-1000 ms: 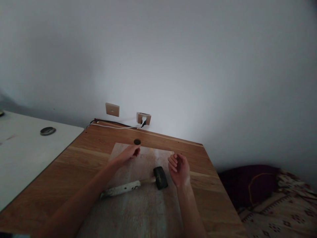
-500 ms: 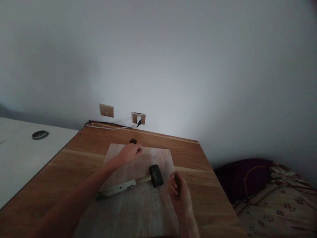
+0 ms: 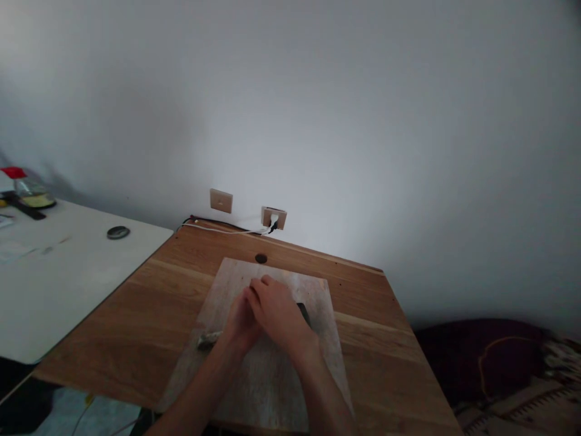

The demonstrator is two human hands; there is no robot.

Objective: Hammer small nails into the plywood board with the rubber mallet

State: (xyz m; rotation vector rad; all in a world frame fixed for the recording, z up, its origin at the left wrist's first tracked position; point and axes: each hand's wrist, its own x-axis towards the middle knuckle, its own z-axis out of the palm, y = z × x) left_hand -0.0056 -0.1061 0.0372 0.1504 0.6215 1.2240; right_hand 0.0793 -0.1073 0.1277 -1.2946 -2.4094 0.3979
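Above a worn pale board (image 3: 276, 393), my left hand (image 3: 242, 321) and my right hand (image 3: 276, 306) meet, fingertips touching. Both are closed, the fingers pressed together. Anything between them is hidden or too small to make out. Under my hands lies a mallet, mostly covered: part of its black head (image 3: 303, 312) shows right of my right hand. The dark, worn end of the mallet's handle (image 3: 207, 340) sticks out left of my left hand. Neither hand visibly grips the mallet.
The board rests on a wooden table (image 3: 381, 363) against the wall. Cables run to a wall socket (image 3: 273, 218). On a white table (image 3: 59, 290) at left are a round dark object (image 3: 118, 232) and a red-topped bottle (image 3: 34, 194). Dark purple fabric (image 3: 476, 357) lies right.
My right hand has moved left and up to meet my left hand, which has drawn slightly nearer. The mallet is now mostly covered. The view has turned left, bringing in the red-topped bottle.
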